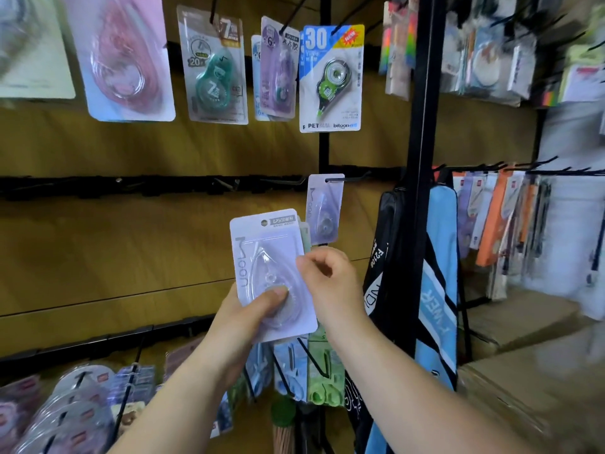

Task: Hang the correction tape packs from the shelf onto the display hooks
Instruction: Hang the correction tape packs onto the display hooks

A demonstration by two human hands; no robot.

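One head-worn wide-angle camera faced the wooden display wall (131, 250) close up, looking forward and slightly down; left hand (242, 319) and right hand (330, 283) showed just left of the black post (422, 126)

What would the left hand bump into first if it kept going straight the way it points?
Probably the hanging lilac pack, up and to the right. The held pack in the left hand would touch it before the hand itself does. Depth is unclear, so this is a guess.
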